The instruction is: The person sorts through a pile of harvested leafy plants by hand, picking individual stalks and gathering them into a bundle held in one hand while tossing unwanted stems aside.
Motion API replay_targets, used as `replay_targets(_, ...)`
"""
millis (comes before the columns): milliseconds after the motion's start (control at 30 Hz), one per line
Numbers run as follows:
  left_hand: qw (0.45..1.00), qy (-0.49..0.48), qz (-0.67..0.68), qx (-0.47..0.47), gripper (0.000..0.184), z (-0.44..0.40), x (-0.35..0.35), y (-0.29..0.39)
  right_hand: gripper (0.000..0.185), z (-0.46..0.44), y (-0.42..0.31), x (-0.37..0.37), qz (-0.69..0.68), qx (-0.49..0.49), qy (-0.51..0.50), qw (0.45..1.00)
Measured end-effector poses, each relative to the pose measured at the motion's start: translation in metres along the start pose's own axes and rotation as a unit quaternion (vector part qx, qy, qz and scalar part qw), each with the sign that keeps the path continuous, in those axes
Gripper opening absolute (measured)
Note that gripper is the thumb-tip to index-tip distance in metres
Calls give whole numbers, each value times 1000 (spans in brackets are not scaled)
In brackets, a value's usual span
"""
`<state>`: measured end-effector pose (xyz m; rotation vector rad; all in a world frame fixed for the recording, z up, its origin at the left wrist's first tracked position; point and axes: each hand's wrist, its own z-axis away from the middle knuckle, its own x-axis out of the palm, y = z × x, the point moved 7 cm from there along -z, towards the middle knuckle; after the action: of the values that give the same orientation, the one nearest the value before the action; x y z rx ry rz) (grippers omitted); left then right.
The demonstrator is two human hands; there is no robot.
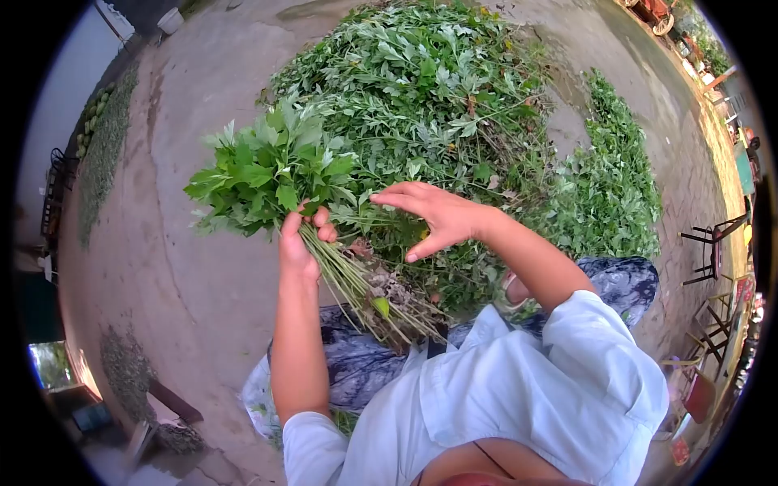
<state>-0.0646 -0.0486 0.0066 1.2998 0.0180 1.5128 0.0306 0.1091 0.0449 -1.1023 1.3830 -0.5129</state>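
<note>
At the far left, a strip of grey-green plant matter [111, 146] lies along the concrete ground [203, 275]. A smaller, darker heap of plant matter [126, 364] lies nearer to me on the same side. A white bucket [170, 21] stands at the upper left.

Next to the right is the bunch of leafy stems [275, 166], held in front of me at the left edge of the large heap. Its lobed leaves point forward and to the left. My left hand [300, 243] is closed around the bunch just below the leaves, fingers curled over the stems. The bare stems [344, 275] slope from this grip down to the right; their tangled lower ends lie over my patterned trousers [356, 356]. A single yellow-green leaf [381, 306] shows among them.

At the centre, the large heap of leafy green plants [421, 81] covers the ground beyond the bunch. My right hand [438, 217] is above its near part. This hand is spread wide: thumb apart from the fingers, fingertips directed left, near the leaves of the bunch.

My light blue shirt [519, 389] occupies the near centre-right. A second, lower heap [612, 170] lies farther right. A dark-framed chair [713, 243] stands near the right edge.
</note>
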Motion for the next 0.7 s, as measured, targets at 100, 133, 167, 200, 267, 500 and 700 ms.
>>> replay_targets(100,1000,-4,8,1,13,0,-1,2,74,4,-11,19,262,-16,8,965)
replay_targets(133,1000,-9,22,-3,13,-2,-2,1,74,5,-10,26,263,-15,10,965)
replay_targets(167,999,-13,36,-6,14,-3,-1,1,72,5,-5,29,257,2,31,966)
replay_targets(200,999,-14,33,-6,14,-3,0,1,71,5,0,32,251,19,54,966)
replay_targets(267,999,-11,35,-7,14,-2,1,3,68,5,8,27,234,16,122,964)
replay_targets(500,997,-55,49,-17,15,0,7,5,34,-2,20,21,231,-44,28,972)
replay_targets(700,999,-38,31,-23,15,3,10,5,28,4,27,19,258,-48,17,965)
